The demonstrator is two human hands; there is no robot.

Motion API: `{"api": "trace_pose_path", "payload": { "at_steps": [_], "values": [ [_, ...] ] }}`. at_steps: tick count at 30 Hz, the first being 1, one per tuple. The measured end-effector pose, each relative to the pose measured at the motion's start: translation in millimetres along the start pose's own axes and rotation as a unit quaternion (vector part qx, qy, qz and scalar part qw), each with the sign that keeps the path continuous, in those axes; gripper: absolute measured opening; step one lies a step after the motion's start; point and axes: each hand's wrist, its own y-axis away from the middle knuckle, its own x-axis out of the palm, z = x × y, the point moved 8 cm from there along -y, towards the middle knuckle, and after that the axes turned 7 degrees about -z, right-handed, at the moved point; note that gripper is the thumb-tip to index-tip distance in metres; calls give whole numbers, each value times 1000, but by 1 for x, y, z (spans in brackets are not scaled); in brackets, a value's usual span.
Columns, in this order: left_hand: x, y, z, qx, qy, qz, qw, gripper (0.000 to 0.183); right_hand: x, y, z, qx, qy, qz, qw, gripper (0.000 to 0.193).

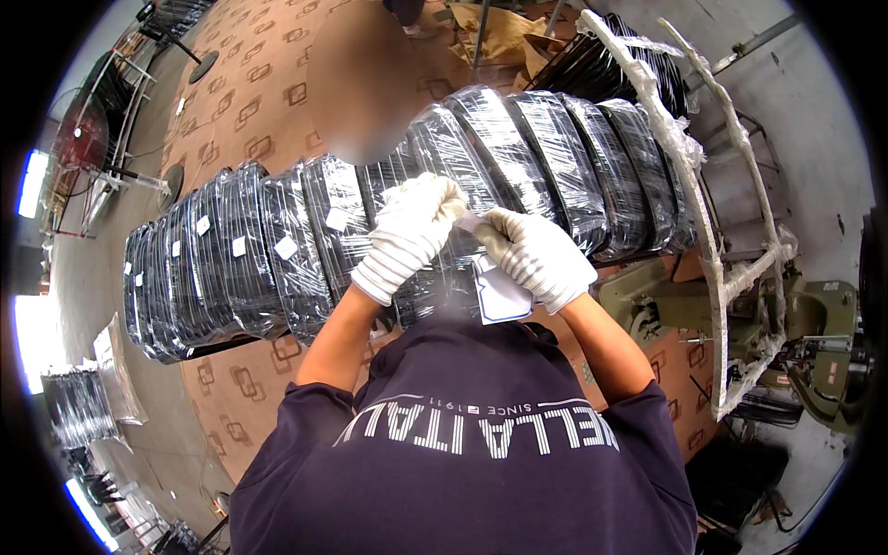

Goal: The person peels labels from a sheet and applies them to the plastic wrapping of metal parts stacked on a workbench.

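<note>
The right hand [541, 256] has its grip pinched on a pale strip [471, 222] above plastic-wrapped black bundles [504, 148]; the left hand's [407, 233] grip curls beside it, hold unclear; a blue-edged white sheet [502, 293] shows below

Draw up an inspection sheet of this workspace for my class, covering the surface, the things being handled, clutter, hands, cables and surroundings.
Surface: brown patterned floor covering; the support under the row is mostly hidden.
Things handled: row of black bundles in clear film, several with white tags; small pale piece at the fingertips; white sheet with blue edging below the right hand.
Clutter: crumpled brown sheeting beyond the row.
Hands: left hand and right both gloved, fingers curled near the pale piece; exact grip unclear.
Cables: none certain.
Surroundings: film-wrapped frame and green machine right; fan left.
</note>
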Motion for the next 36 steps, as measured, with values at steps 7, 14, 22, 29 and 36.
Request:
{"api": "trace_pose_path", "payload": {
  "at_steps": [7, 14, 22, 29, 36],
  "values": [
    [-15, -5, -27, 71, -46, 85, 993, 33, 0, -3, -3, -48, -13, -42, 998, 22],
    [-30, -8, -26, 4, 15, 137, 990, 34, 1, 1, 0, -2, -23, 16, 1000, 28],
    [18, 4, 4, -132, 158, 241, 948, 13, 2, 8, 14, -68, 10, 12, 998, 24],
    [50, 16, 31, -246, 347, 247, 871, 18, -4, 18, 14, -110, 30, -65, 991, 18],
    [34, -15, 52, -14, -102, -38, 994, 16, -16, 43, -22, 4, -216, -129, 968, 18]
  ]
}}
